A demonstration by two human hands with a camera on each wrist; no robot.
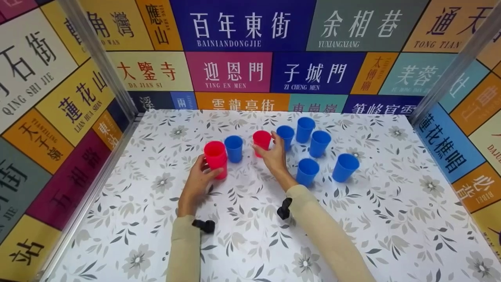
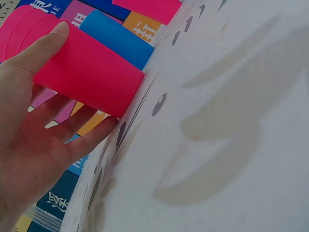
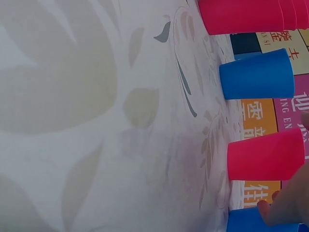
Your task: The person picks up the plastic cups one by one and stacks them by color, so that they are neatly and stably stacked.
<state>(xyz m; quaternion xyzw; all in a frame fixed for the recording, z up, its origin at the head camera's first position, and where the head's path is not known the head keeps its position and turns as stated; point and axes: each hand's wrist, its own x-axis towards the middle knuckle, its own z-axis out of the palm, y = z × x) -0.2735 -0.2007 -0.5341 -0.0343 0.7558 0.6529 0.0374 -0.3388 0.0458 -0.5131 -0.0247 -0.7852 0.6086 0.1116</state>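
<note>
My left hand [image 1: 199, 178] grips a stack of red cups [image 1: 215, 154], thumb on the near side and fingers round the far side. In the left wrist view several rims of the red stack [image 2: 87, 67] overlap, and its base is right at the tabletop. A single red cup [image 1: 262, 140] stands upright, farther right. Around it my right hand [image 1: 275, 154] curves, thumb at the near left and fingers at the right of the rim. In the right wrist view the fingers overlap this red cup [image 3: 263, 157] and a blue cup [image 3: 256, 220] beside it.
One blue cup [image 1: 234, 149] stands between the red stack and the single red cup. More blue cups [image 1: 320, 144] stand upright on the right, one [image 1: 307, 172] close to my right wrist. The flower-patterned table [image 1: 250, 243] is bounded by sign-covered walls [image 1: 231, 72].
</note>
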